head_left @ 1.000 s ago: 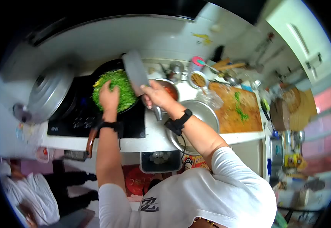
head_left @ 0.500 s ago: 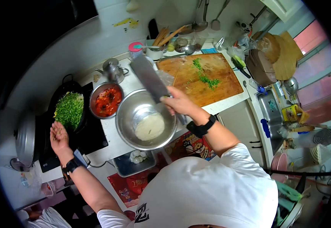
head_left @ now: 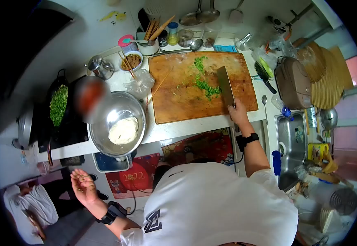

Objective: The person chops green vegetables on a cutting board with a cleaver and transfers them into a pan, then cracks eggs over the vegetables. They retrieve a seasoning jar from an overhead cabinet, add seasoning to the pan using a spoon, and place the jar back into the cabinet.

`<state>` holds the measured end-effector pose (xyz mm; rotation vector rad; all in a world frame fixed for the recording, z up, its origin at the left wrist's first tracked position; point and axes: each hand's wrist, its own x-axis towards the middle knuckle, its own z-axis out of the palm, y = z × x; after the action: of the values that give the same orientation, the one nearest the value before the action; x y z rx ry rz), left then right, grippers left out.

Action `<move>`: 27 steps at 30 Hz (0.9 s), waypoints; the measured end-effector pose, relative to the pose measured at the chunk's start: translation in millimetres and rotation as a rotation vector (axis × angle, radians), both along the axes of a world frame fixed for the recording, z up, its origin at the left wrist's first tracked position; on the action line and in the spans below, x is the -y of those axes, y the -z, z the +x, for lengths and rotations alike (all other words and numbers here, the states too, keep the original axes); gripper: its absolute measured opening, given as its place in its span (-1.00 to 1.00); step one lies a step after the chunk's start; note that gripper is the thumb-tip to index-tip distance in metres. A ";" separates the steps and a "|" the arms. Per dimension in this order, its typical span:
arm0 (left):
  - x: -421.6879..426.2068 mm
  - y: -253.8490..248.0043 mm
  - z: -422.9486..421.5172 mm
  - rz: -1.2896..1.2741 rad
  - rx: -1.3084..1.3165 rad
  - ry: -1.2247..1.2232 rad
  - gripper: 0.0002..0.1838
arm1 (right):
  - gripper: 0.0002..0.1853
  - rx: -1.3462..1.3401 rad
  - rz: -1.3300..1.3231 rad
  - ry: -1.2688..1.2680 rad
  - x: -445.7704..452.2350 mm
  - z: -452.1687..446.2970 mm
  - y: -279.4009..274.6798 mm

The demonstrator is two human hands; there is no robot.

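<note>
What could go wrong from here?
The right hand holds a cleaver over the cutting board; a careless sweep might scatter the chopped greens.
Small bits cling to the open left hand and might drop off.
The steel bowl of dough appears to reach past the front edge of the counter, so a bump could tip it.

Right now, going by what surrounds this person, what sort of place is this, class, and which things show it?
A kitchen, probably in a home: there is a black cooktop, a metal sink, and a wooden cutting board with chopped greens on it.
</note>
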<state>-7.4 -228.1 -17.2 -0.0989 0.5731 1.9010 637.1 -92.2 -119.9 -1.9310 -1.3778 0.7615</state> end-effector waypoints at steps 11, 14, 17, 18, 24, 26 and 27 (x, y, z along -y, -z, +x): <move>-16.9 48.3 208.3 -0.307 0.212 0.396 -0.84 | -0.75 0.429 0.075 -0.117 -27.6 48.0 6.8; -41.1 63.8 244.8 -0.325 0.295 0.466 -0.87 | -0.77 0.504 -0.019 -0.106 -50.4 50.0 -1.6; -67.3 76.9 279.3 -0.412 0.307 0.417 -0.88 | -0.77 0.599 0.049 -0.199 -85.8 66.7 3.4; -74.9 82.3 289.4 -0.428 0.298 0.422 -0.87 | -0.77 0.633 0.011 -0.224 -99.8 71.0 6.9; -120.0 115.3 346.1 -0.445 0.233 0.378 -0.84 | -0.75 0.632 0.017 -0.355 -154.5 90.0 12.1; -136.4 122.5 360.8 -0.403 0.139 0.350 -0.83 | -0.75 0.684 0.049 -0.447 -172.4 97.8 20.9; -143.7 125.4 365.8 -0.408 0.137 0.340 -0.83 | -0.75 0.679 0.049 -0.457 -179.6 97.9 21.1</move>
<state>358.5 -84.4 -142.6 -0.3690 0.8212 1.4177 735.0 87.4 -141.0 -1.9383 -2.2703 0.2455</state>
